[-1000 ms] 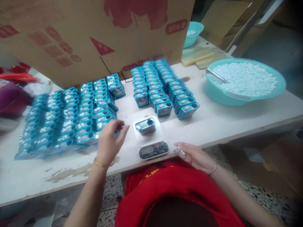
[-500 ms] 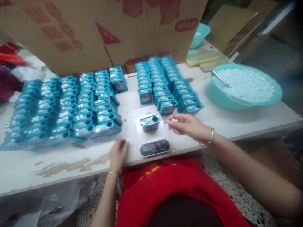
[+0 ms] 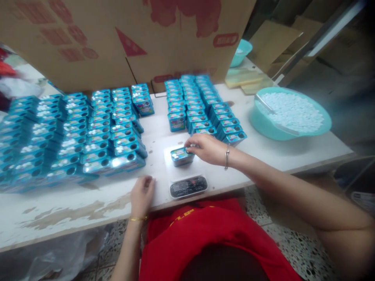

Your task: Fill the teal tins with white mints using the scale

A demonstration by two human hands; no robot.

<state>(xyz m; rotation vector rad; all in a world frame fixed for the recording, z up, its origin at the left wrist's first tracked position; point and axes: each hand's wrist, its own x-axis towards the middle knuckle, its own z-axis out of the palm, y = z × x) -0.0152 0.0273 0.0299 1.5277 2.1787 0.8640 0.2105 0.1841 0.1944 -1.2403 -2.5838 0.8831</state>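
The blue box [image 3: 181,159] stood upright on the scale [image 3: 186,172], probably so its weight could be read, and the panel [image 3: 189,187] faced the person for easy viewing. The box's long axis ran left to right across the scale, its right end angled slightly away from the person. The right hand [image 3: 208,150] reached over that end, fingertips drawn together at the top; whether they gripped anything could not be told. The left hand [image 3: 142,192] rested half-curled on the tabletop [image 3: 234,171], perhaps to avoid pressing the scale, its palm hidden.
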